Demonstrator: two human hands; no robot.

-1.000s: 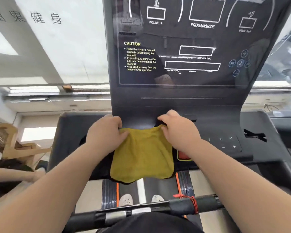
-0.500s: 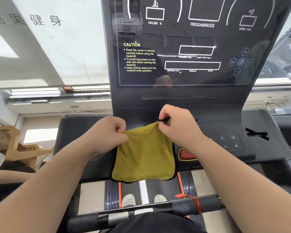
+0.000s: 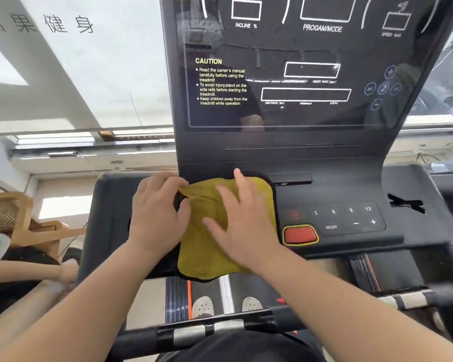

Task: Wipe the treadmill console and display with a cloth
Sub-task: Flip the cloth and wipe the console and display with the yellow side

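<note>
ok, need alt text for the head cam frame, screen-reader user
Two bare hands work a yellow cloth on a black treadmill console: the right hand lies flat on it, fingers spread, while the left hand pinches its upper left edge. A red button sits just right of the cloth, and the dark display with its caution text rises behind.

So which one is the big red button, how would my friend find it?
Start at the tall black display, then look down to the flat console shelf below it. Just right of the yellow cloth, under the number keys, sits the red button. It is the only red one, with a yellow ring around it.
</note>
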